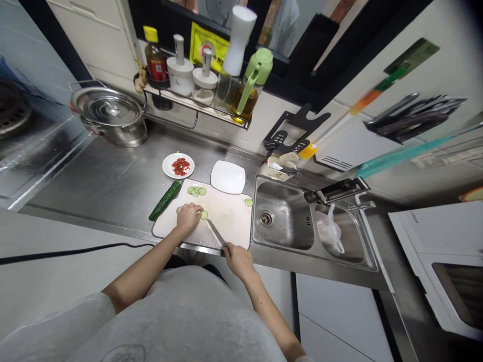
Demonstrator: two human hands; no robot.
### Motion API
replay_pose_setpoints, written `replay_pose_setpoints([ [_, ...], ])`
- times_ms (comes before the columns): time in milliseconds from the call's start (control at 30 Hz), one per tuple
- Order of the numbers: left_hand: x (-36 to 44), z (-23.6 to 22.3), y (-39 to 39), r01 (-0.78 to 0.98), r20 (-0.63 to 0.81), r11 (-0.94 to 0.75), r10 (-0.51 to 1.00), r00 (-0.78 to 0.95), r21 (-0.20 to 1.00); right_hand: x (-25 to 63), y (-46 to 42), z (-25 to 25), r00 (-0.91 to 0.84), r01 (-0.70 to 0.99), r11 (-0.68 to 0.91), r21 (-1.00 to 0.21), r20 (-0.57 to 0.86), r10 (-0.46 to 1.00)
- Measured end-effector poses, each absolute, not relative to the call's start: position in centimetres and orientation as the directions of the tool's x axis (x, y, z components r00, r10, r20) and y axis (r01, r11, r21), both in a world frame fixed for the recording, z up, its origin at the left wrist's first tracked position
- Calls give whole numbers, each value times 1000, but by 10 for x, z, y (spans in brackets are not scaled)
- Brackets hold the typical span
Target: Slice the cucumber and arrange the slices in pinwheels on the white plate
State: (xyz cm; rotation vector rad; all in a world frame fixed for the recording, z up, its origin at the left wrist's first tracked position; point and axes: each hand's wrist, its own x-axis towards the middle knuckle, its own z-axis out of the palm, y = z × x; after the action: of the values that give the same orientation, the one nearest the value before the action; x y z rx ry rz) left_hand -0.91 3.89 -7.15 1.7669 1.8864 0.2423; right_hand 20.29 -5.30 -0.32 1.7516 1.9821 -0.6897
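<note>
The right hand [239, 259] is closed around the handle of the knife [217, 234]; the blade points toward the cut cucumber [204, 215]. The left hand [188, 218] grips this piece on the white cutting board [230, 221], covering most of it; the exposed end is round, moist and pale green. Thin cucumber slices [196, 191] overlap in a row toward the board's far edge. A whole cucumber [165, 201], dark green and bumpy, lies along the left edge. Beyond are a round plate [166, 165] bearing chopped red pieces [180, 166] and a square plate [228, 177].
</note>
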Motion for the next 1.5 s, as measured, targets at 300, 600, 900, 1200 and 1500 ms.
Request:
replay_pose_setpoints([
  [300,-11,-78,42,861,-284,140,959,5,489,197,-47,-5,-131,991,87,-101,-626,769],
  [600,-12,-74,44,855,-308,166,951,-8,491,200,-48,-1,-141,990,117,-80,-600,787],
  [900,-12,-76,44,850,-294,158,956,-3,503,187,-36,-4,-146,989,113,-93,-587,796],
  [1200,-13,-75,45,836,-305,166,952,2,524,180,-30,-6,-145,989,111,-94,-633,760],
  [1500,-13,-74,48,839,-315,174,949,-4,516,174,-21,-4,-136,991,103,-89,-669,730],
])
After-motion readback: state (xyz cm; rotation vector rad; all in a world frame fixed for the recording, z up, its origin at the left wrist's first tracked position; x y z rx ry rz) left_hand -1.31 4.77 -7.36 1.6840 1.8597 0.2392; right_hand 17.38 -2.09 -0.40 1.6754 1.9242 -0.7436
